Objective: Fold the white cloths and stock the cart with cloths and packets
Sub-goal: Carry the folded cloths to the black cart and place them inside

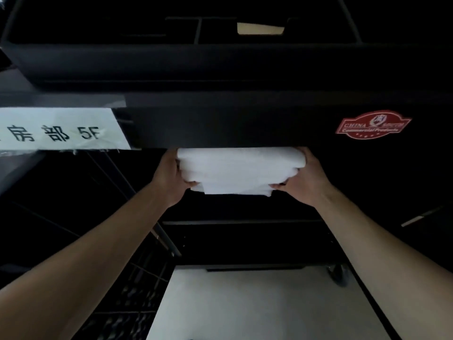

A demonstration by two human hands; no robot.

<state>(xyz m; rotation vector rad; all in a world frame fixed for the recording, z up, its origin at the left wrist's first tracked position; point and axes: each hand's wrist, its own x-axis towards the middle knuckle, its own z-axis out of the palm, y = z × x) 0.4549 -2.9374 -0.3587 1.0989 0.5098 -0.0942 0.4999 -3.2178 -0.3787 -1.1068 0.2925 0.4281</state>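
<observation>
A folded stack of white cloths (239, 170) is held level in front of the black cart (232, 119), just under the cart's upper panel, at the mouth of the shelf opening. My left hand (171, 177) grips the stack's left end, thumb underneath. My right hand (304, 180) grips the right end, thumb under the lower layers. The stack's far edge is hidden behind the panel's lower rim. No packets are recognisable, only a pale card-like item (259, 28) in the top tray.
The cart's top tray (196, 33) has dark divided compartments. A white paper label (58, 128) is taped at the left and a red sticker (372, 125) sits on the right. A lower shelf edge (240, 222), a caster wheel (339, 273) and pale floor (257, 305) lie below.
</observation>
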